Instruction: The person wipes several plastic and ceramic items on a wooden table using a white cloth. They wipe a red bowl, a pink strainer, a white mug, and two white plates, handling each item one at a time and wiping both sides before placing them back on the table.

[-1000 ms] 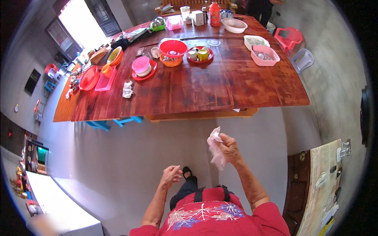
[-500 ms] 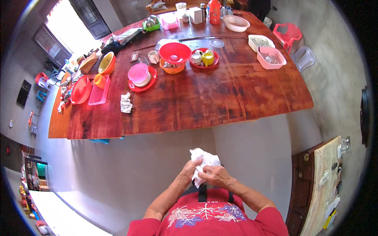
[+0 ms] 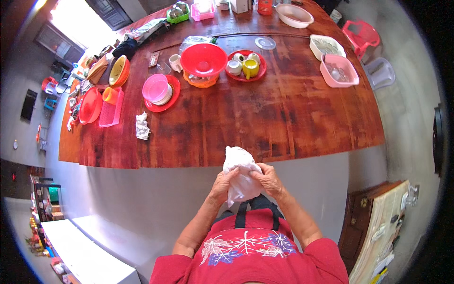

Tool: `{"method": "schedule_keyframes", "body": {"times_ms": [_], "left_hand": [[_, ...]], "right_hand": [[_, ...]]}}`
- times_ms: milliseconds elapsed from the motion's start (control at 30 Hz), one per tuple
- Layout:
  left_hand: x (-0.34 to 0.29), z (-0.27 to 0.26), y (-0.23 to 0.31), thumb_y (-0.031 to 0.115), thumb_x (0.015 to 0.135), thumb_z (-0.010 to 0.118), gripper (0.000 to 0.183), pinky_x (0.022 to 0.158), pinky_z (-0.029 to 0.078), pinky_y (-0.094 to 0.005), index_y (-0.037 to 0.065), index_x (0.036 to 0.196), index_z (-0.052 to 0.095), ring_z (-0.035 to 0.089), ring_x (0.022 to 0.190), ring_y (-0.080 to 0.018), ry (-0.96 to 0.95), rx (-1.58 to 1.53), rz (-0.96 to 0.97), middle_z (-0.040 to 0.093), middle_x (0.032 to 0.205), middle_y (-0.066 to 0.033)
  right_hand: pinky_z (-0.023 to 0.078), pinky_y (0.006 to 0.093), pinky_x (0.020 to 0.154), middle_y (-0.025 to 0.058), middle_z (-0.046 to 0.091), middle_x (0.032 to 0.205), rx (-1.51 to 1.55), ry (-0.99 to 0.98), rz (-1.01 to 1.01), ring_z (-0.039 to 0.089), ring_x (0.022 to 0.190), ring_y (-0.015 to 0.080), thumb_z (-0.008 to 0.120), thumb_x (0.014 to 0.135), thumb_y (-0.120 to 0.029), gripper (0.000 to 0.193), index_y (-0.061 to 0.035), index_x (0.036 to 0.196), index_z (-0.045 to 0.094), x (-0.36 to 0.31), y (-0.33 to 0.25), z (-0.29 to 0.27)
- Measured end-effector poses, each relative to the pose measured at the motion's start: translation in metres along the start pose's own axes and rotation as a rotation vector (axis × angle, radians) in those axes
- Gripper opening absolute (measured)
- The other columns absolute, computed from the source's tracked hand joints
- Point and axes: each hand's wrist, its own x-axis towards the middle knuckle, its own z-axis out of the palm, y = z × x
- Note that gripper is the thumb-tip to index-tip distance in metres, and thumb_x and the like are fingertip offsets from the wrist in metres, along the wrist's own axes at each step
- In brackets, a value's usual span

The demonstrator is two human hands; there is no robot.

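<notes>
Between my two hands, in front of my body and just off the table's near edge, is a crumpled white cloth (image 3: 242, 173). My left hand (image 3: 221, 185) grips its left side, with the thumb pressed on the front. On the opposite side my right hand (image 3: 270, 181) pinches the fabric with thumb and fingers. The cloth bulges between them; whether anything is wrapped inside cannot be seen. Another crumpled white cloth (image 3: 142, 126) lies on the table to the left, near a pink bowl (image 3: 155, 87) stacked with white dishes on a red plate (image 3: 172, 100).
On the wooden table (image 3: 265, 128) stand a red basin (image 3: 204, 59) over an orange one, a red tray (image 3: 248, 75) with cups, a pink tub (image 3: 339, 71), a white basket (image 3: 327, 46) and a pink rectangular basket (image 3: 111, 110). A wooden cabinet (image 3: 363, 213) stands at the right.
My hands and the white cloth have moved forward, up to the table edge. The cloth is more spread out, and my right hand has shifted from its front to its right side.
</notes>
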Motion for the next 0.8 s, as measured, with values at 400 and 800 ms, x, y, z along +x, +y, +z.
{"method": "schedule_keyframes", "body": {"times_ms": [400,800], "left_hand": [[0.078,0.006,0.030,0.007,0.087,0.060,0.034,0.070,0.050,-0.0251,0.005,0.120,0.051,0.060,0.079,-0.0110,0.378,0.035,0.525,0.064,0.096,-0.0056],[0.077,-0.043,0.146,0.009,0.076,0.072,0.044,0.057,0.047,-0.0197,0.001,0.116,0.056,0.057,0.071,-0.0081,0.041,0.563,0.386,0.062,0.095,-0.0043]], "right_hand": [[0.046,0.0266,0.072,0.0053,0.058,0.086,-0.368,0.284,-0.368,0.056,0.079,0.0118,0.057,0.081,0.002,0.040,-0.0040,0.119,0.044,0.084,-0.036,0.000],[0.047,0.0368,0.074,0.0151,0.056,0.091,-0.880,0.224,-0.560,0.058,0.084,0.0310,0.061,0.071,0.000,0.032,-0.0005,0.103,0.058,0.133,-0.065,0.075]]}}
